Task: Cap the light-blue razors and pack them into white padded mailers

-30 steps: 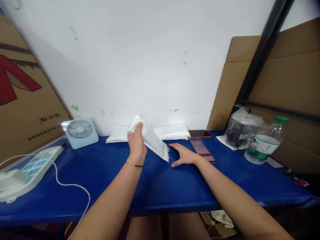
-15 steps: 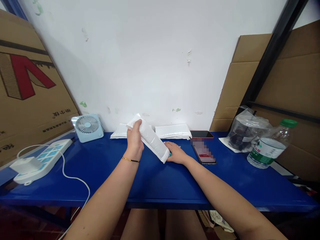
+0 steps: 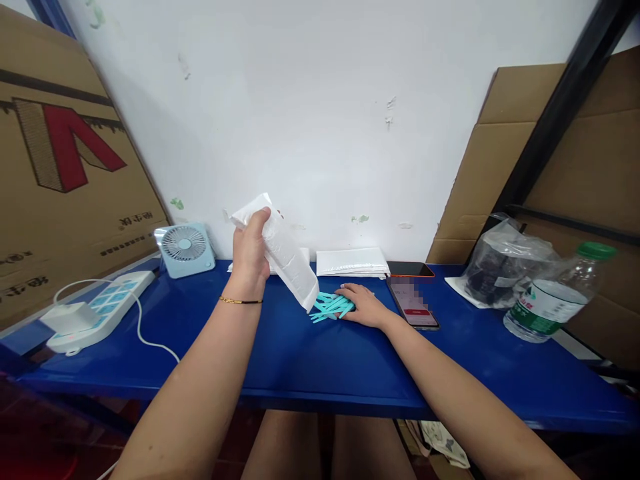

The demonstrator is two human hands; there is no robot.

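Note:
My left hand (image 3: 251,245) is closed around the upper end of a white padded envelope (image 3: 290,260), which tilts down to the right. At its lower end, a loose pile of thin turquoise strips (image 3: 331,305) lies on the blue table (image 3: 320,367). My right hand (image 3: 364,305) rests flat over the right side of the pile, its fingers stretched out and touching the strips. What lies under the palm is hidden. Behind the hands, a stack of white padded envelopes (image 3: 351,262) sits against the wall, and more white envelopes are partly hidden behind the held one.
Right of my right hand lie a lit phone (image 3: 414,307) and a dark phone with an orange edge (image 3: 411,269). Farther right stand a bagged dark object (image 3: 493,270) and a water bottle (image 3: 547,300). A fan (image 3: 186,249) and a power strip (image 3: 103,310) are at left.
My left hand has raised the envelope and drawn it up and left. The turquoise strips, mostly hidden before, now lie exposed in a pile between the envelope's end and my right hand.

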